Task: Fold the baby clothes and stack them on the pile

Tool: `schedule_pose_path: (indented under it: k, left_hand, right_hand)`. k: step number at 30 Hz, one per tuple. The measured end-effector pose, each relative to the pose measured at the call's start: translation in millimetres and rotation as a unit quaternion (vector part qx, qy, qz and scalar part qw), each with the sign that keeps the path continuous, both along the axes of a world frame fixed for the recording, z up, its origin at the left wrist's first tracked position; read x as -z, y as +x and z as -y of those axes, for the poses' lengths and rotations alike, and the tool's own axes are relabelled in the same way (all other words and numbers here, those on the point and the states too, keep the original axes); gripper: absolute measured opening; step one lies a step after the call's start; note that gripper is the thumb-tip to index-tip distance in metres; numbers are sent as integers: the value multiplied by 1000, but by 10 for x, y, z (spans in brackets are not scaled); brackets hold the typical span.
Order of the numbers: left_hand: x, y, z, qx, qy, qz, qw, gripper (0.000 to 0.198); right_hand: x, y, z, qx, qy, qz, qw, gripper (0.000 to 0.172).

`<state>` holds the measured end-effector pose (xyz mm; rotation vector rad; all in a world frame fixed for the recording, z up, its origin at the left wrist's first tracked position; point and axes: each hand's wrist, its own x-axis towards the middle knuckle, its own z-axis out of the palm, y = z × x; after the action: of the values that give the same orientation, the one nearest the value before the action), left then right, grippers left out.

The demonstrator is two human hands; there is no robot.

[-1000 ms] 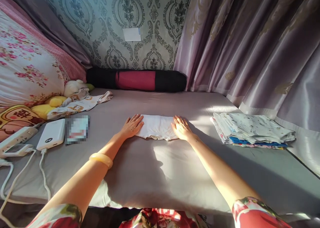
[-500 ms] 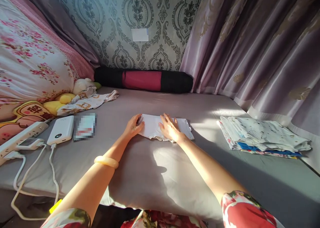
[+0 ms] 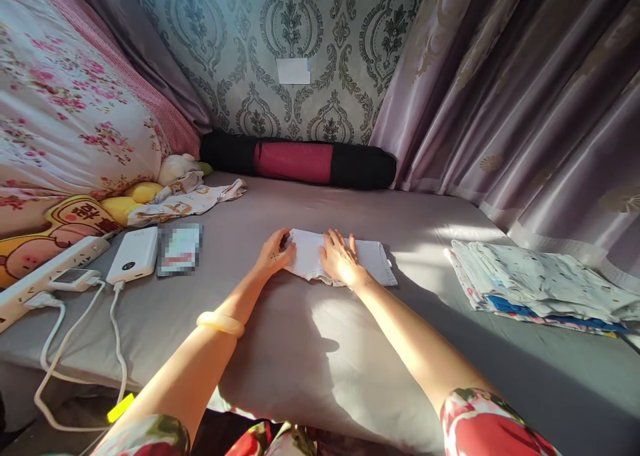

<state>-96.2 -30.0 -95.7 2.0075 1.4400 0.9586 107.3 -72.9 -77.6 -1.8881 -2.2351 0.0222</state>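
Observation:
A folded white garment (image 3: 373, 255) lies flat on the grey bed sheet in the middle of the view. At its left edge, my left hand (image 3: 273, 253) has thumb and fingers curled around the cloth. My right hand (image 3: 343, 259) presses flat on top of the garment, palm down with the fingers spread. A small tag sticks out from the garment's right edge.
To the right rests a stack of folded clothes (image 3: 545, 276). At left are a power strip (image 3: 55, 273), a white power bank (image 3: 133, 256) with cables, a blurred packet (image 3: 180, 251) and a crumpled printed cloth (image 3: 200, 199). A black-and-red bolster (image 3: 295, 159) lies along the wall.
The whole view has shifted a little, so the scene sits slightly further right. Both hands keep nearly the same places on the white garment, the right one sliding marginally left across it.

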Motion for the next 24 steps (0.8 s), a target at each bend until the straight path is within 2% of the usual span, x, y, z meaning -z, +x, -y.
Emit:
schedule_pose_path:
  k: [5, 10, 15, 19, 24]
  left_hand:
    - [19, -9, -15, -4, 0, 2, 1000, 48]
    - [59, -3, -50, -11, 5, 0, 1000, 44]
    - [63, -5, -53, -8, 5, -3, 1000, 43]
    - [61, -3, -56, -8, 13, 5, 1000, 42]
    - [48, -1, -53, -10, 7, 14, 1000, 40]
  right_hand:
    - [59, -253, -55, 12, -3, -18, 1000, 53]
    - [129, -291, -45, 19, 5, -16, 1000, 53]
    - [64, -299, -75, 23, -2, -11, 1000, 52]
    - [-14, -429, -120, 15, -22, -15, 1000, 53]
    - [50, -596, -139, 3, -36, -18, 999, 57]
